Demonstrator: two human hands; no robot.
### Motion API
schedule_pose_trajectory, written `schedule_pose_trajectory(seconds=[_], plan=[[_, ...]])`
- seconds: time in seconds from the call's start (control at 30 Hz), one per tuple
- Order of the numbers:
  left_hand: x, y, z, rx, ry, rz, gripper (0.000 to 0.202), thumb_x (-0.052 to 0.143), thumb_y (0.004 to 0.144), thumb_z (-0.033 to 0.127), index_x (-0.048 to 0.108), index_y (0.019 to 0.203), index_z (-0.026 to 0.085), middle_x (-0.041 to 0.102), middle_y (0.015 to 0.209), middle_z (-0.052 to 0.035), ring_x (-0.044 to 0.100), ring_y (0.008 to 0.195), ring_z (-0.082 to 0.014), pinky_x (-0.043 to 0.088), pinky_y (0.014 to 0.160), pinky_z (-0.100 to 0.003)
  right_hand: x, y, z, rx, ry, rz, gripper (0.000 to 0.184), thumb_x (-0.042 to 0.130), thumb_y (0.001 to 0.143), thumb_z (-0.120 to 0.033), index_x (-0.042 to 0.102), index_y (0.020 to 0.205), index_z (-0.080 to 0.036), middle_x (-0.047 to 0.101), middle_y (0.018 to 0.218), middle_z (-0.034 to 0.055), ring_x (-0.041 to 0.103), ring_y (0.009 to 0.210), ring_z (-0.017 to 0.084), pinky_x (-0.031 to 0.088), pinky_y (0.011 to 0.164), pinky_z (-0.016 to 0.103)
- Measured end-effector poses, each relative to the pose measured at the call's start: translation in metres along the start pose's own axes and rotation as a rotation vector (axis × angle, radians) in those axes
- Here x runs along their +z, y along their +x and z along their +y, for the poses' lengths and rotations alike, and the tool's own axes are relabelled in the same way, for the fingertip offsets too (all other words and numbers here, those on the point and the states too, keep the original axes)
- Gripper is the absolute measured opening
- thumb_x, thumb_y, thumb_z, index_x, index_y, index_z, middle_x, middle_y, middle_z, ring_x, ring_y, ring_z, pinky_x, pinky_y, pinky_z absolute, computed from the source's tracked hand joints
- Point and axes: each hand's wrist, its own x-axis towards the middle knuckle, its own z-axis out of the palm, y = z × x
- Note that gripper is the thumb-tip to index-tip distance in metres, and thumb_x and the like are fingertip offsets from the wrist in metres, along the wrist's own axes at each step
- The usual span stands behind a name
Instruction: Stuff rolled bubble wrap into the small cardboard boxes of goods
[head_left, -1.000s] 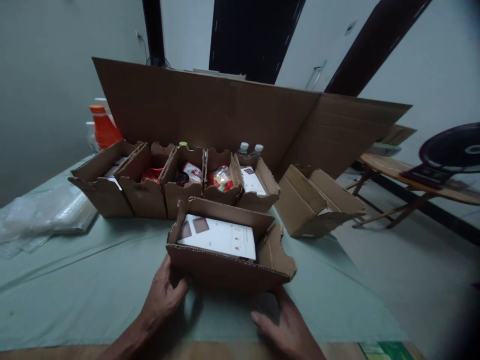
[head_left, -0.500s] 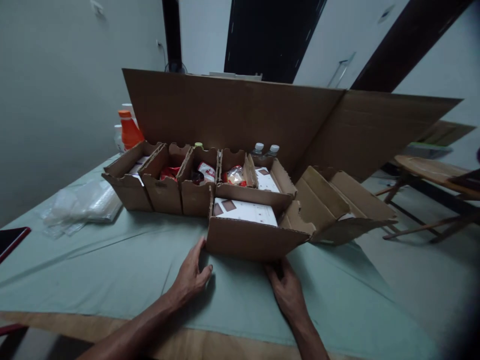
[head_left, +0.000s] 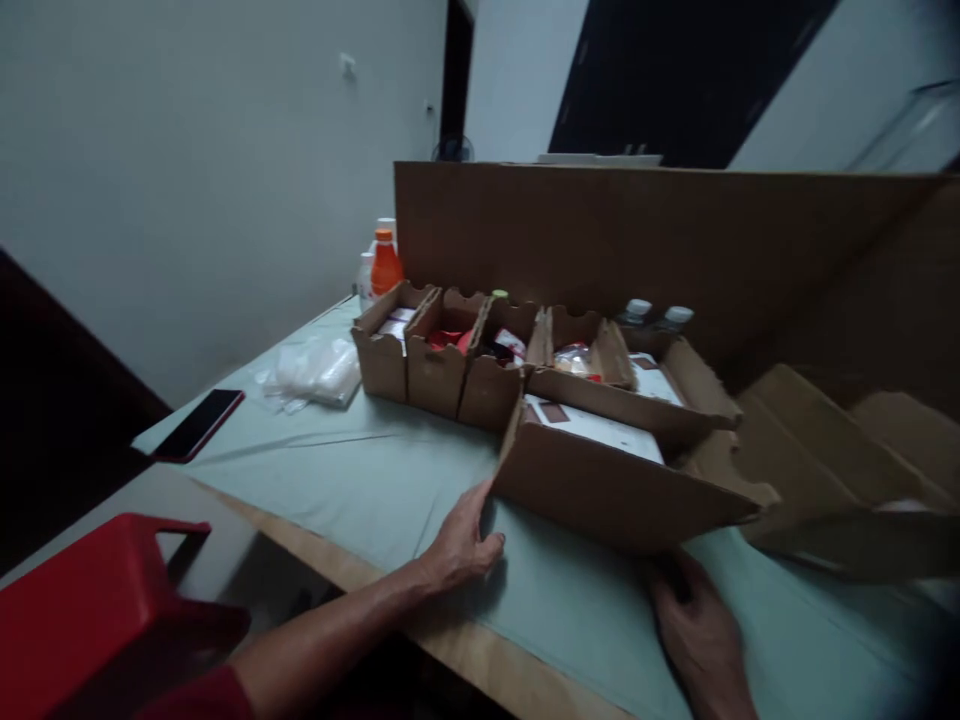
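A cardboard box (head_left: pixel 600 488) with an open top stands in front of a row of similar boxes, with a white carton (head_left: pixel 592 428) inside it. My left hand (head_left: pixel 461 540) is at the box's lower left corner, fingers stretched out against it and thumb apart. My right hand (head_left: pixel 697 620) is at the box's lower front edge, its fingertips hidden under the cardboard. In the row behind, the open boxes (head_left: pixel 435 388) hold red packets (head_left: pixel 450 340), a clear-and-red packet (head_left: pixel 574 360) and another white carton (head_left: pixel 654 380).
A cardboard panel (head_left: pixel 540 230) stands behind the row. More open boxes (head_left: pixel 832 480) are at the right. At the left are an orange bottle (head_left: pixel 386 265), plastic bags (head_left: pixel 319 372) and a phone (head_left: pixel 201 425). A red stool (head_left: pixel 90 610) stands beside the table.
The view has turned left, bringing the phone and red stool further into sight. Both hands keep their places at the front box, which stays in the same position beside the row.
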Motion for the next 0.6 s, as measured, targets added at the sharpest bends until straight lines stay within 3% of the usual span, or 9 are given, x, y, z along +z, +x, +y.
schedule_pose_trajectory(seconds=[0.07, 0.13, 0.27, 0.4, 0.5, 0.6], plan=[[-0.017, -0.012, -0.003, 0.041, 0.086, 0.010, 0.073, 0.064, 0.074, 0.015, 0.050, 0.145, 0.018, 0.055, 0.147, -0.0133, 0.052, 0.136, -0.0292, 0.041, 0.116, -0.045, -0.001, 0.002, 0.004, 0.023, -0.003, 0.021, 0.053, 0.052, 0.073, -0.051, 0.069, 0.110, -0.017, 0.073, 0.112, 0.0171, 0.069, 0.104, 0.039, 0.054, 0.087, 0.050], [-0.047, -0.021, -0.006, 0.059, 0.240, 0.099, 0.058, 0.065, 0.074, 0.015, 0.064, 0.132, 0.020, 0.062, 0.139, -0.0124, 0.058, 0.129, -0.0280, 0.047, 0.111, -0.043, -0.003, 0.003, 0.003, 0.026, -0.009, 0.023, 0.048, 0.053, 0.073, -0.049, 0.070, 0.106, -0.019, 0.073, 0.113, 0.0168, 0.068, 0.104, 0.040, 0.053, 0.087, 0.052], [-0.137, -0.021, -0.012, -0.008, 0.464, 0.376, 0.038, 0.058, 0.081, 0.015, 0.070, 0.117, 0.020, 0.064, 0.135, -0.0122, 0.059, 0.125, -0.0268, 0.052, 0.102, -0.043, -0.006, 0.004, -0.009, 0.071, -0.058, -0.004, 0.045, 0.053, 0.072, -0.052, 0.071, 0.100, -0.021, 0.071, 0.115, 0.0196, 0.066, 0.107, 0.043, 0.053, 0.085, 0.056], [-0.222, -0.005, -0.013, -0.088, 0.648, 0.594, 0.034, 0.056, 0.083, 0.014, 0.070, 0.113, 0.018, 0.063, 0.132, -0.0128, 0.055, 0.127, -0.0296, 0.045, 0.108, -0.049, -0.006, 0.006, -0.014, 0.075, -0.079, -0.008, 0.036, 0.055, 0.068, -0.051, 0.069, 0.088, -0.024, 0.072, 0.110, 0.0217, 0.066, 0.104, 0.044, 0.054, 0.077, 0.055], [-0.254, 0.011, -0.013, -0.117, 0.795, 0.684, 0.032, 0.059, 0.082, 0.016, 0.071, 0.112, 0.015, 0.061, 0.132, -0.0167, 0.049, 0.131, -0.0343, 0.036, 0.114, -0.054, -0.004, 0.010, -0.010, 0.030, -0.047, 0.022, 0.028, 0.056, 0.065, -0.048, 0.067, 0.079, -0.026, 0.073, 0.104, 0.0203, 0.068, 0.098, 0.042, 0.054, 0.074, 0.054], [-0.265, 0.033, -0.016, -0.121, 0.925, 0.722, 0.031, 0.064, 0.082, 0.023, 0.071, 0.112, 0.015, 0.052, 0.144, -0.0193, 0.034, 0.143, -0.0388, 0.025, 0.118, -0.058, -0.003, 0.012, -0.006, 0.033, -0.049, 0.052, 0.023, 0.057, 0.063, -0.046, 0.066, 0.074, -0.028, 0.073, 0.092, 0.0187, 0.068, 0.093, 0.042, 0.052, 0.070, 0.053]])
